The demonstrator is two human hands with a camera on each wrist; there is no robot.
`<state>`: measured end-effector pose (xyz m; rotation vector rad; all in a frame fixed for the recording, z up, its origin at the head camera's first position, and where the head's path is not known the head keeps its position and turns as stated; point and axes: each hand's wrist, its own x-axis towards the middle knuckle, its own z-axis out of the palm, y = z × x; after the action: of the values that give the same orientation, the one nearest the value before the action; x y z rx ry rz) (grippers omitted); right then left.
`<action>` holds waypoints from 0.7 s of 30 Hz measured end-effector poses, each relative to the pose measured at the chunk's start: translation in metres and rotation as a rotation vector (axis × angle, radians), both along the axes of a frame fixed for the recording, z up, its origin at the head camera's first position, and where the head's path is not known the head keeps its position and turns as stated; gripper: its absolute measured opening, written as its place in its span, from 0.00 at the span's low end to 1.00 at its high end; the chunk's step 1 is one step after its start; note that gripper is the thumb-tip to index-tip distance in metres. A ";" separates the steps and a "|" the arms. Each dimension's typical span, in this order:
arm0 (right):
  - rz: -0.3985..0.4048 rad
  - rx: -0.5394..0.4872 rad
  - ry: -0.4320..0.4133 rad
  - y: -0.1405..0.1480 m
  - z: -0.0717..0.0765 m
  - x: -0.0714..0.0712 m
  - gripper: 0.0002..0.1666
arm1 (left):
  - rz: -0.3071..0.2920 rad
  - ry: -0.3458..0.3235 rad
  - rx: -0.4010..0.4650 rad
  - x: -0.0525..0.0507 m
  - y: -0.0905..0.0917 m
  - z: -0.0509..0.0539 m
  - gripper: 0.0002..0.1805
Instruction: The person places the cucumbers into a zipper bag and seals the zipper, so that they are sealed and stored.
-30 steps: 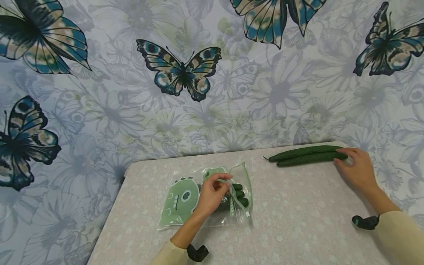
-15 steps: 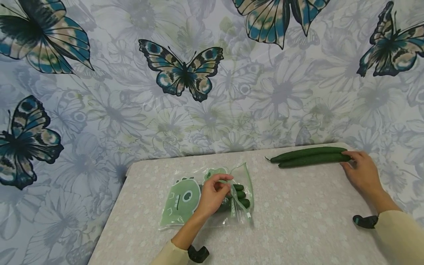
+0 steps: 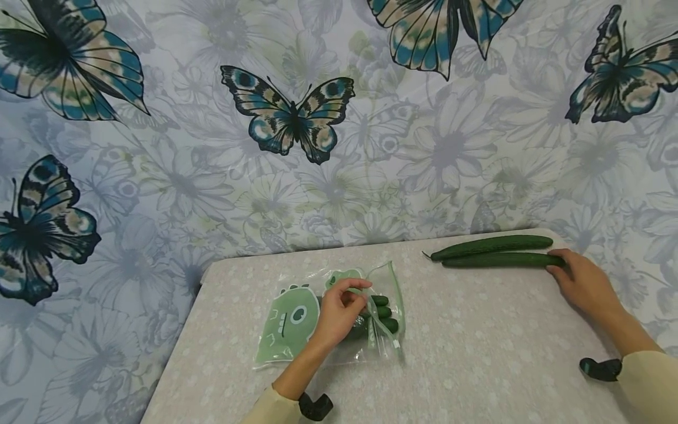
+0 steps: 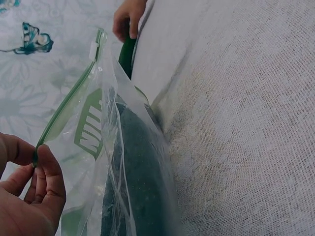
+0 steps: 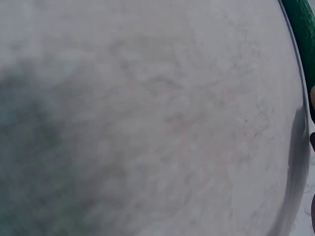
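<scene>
A clear zip bag (image 3: 286, 330) with a green dinosaur print lies left of centre on the table, several cucumbers (image 3: 389, 325) inside. At its mouth, my left hand (image 3: 338, 312) pinches the green zip edge (image 4: 64, 107) between thumb and fingers; the left wrist view shows this closely. Toward the back right, two long cucumbers lie side by side. My right hand (image 3: 587, 284) grips the right end of the front cucumber (image 3: 498, 259); the rear cucumber (image 3: 492, 243) lies untouched just behind it. Only a strip of cucumber (image 5: 301, 34) and bits of fingers show in the right wrist view.
A pale floral cloth covers the table (image 3: 466, 347). Its back edge meets a hanging butterfly-print fabric (image 3: 296, 194). Dark wrist-worn devices (image 3: 316, 406) sit at both cuffs.
My right hand has shifted right and toward the front, drawing the front cucumber slightly right and away from the rear one. The left hand and bag stay where they were.
</scene>
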<state>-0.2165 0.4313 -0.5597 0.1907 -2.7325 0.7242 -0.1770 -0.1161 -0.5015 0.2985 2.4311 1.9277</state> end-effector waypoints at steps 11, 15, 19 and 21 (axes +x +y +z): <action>-0.041 -0.435 -0.093 -0.002 0.014 0.032 0.23 | -0.008 -0.008 -0.010 0.000 0.000 0.000 0.14; -0.014 -0.632 -0.136 -0.002 0.016 0.041 0.22 | -0.010 0.000 -0.012 0.000 0.000 -0.001 0.14; -0.018 -0.776 -0.140 -0.005 0.016 0.046 0.21 | -0.012 0.004 -0.017 0.000 0.000 0.000 0.14; -0.032 -0.822 -0.139 -0.008 0.016 0.047 0.20 | -0.012 0.006 -0.015 0.000 0.001 0.000 0.14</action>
<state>-0.1693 0.4235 -0.5438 -0.0954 -2.3030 1.8061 -0.1772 -0.1154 -0.5014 0.3182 2.4404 1.9051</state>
